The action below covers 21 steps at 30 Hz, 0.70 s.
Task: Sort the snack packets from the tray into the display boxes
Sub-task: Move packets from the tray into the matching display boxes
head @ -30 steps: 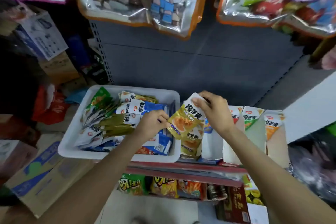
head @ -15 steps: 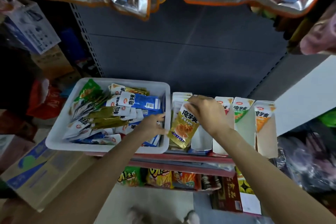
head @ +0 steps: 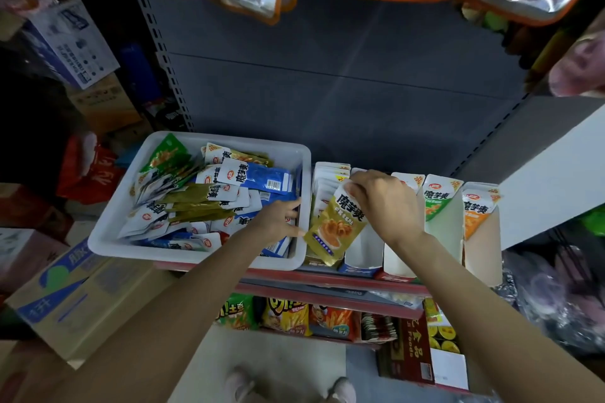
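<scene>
One yellow konjac packet (head: 337,226) now lower, pinched by right hand (head: 386,203) over leftmost display box (head: 322,173); nearly filed. Left hand (head: 278,219) reaching loosely into tray (head: 108,232), nothing visibly held.

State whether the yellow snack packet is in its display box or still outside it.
Partly in: the yellow snack packet, pinched by the right hand, hangs tilted over the leftmost cardboard display box.

The right hand (head: 386,203) now holds the yellow packet (head: 337,226) lower, its bottom edge down at the leftmost box (head: 322,173). The left hand (head: 278,219) no longer touches the packet and rests in the tray (head: 104,232).
</scene>
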{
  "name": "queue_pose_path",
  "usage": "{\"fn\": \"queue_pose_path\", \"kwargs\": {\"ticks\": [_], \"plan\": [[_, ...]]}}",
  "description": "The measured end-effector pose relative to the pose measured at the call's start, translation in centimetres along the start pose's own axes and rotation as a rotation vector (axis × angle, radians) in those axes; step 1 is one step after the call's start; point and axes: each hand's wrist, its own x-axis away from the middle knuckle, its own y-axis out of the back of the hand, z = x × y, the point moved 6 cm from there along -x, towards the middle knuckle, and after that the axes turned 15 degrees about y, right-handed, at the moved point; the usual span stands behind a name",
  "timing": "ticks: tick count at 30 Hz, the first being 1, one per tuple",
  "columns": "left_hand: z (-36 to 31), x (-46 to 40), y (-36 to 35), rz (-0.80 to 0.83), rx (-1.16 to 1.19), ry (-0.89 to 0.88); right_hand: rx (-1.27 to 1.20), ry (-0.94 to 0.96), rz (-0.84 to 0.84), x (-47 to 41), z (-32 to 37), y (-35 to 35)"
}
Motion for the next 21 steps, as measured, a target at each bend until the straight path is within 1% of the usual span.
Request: {"fn": "queue_pose_path", "kwargs": {"ticks": [4,9,11,14,17,19,21], "plan": [[0.1,-0.1,-0.1,0.004,0.013,0.01,-0.049,0.006,-0.052,-0.1,-1.0,0.1],[0.0,-0.1,-0.1,0.015,0.016,0.018,-0.108,0.095,-0.034,-0.4,0.7,-1.8],[0.1,-0.1,-0.1,0.021,0.017,0.017,-0.098,0.133,0.016,-0.4,1.7,-3.0],[0.1,-0.1,-0.2,0.015,0.013,0.018,-0.046,0.198,0.139,-0.5,3.0,-4.8],[0.1,0.0,-0.2,0.004,0.013,0.022,-0.006,0.227,0.234,-0.5,3.7,-6.0],[0.0,0.1,-0.2,0.001,0.025,0.019,0.025,0.237,0.256,-0.5,3.9,-6.4],[0.0,0.1,-0.2,-0.007,0.024,0.02,0.047,0.243,0.235,-0.5,4.0,-6.2]]}}
